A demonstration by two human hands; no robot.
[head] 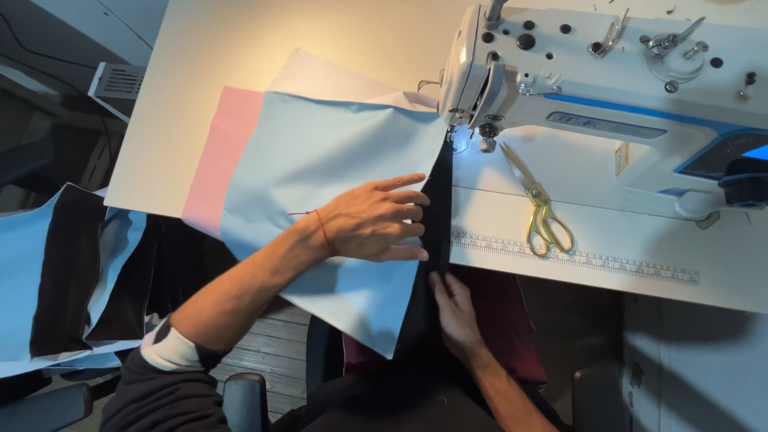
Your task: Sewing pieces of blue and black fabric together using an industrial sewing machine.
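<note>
Currently the left hand (372, 220) lies flat, fingers extended, pressing the light blue fabric (320, 172) onto the surface (192, 80) just left of the black fabric strip (438, 208). The right hand (454, 314) pinches the strip's near end, off the near edge of the surface. The strip's far end sits under the sewing machine (560, 72) needle area. Risk: uneven hand tension would likely skew the layers apart; left fingertips near the needle could be caught. Scissors (542, 210) lie to the right.
</note>
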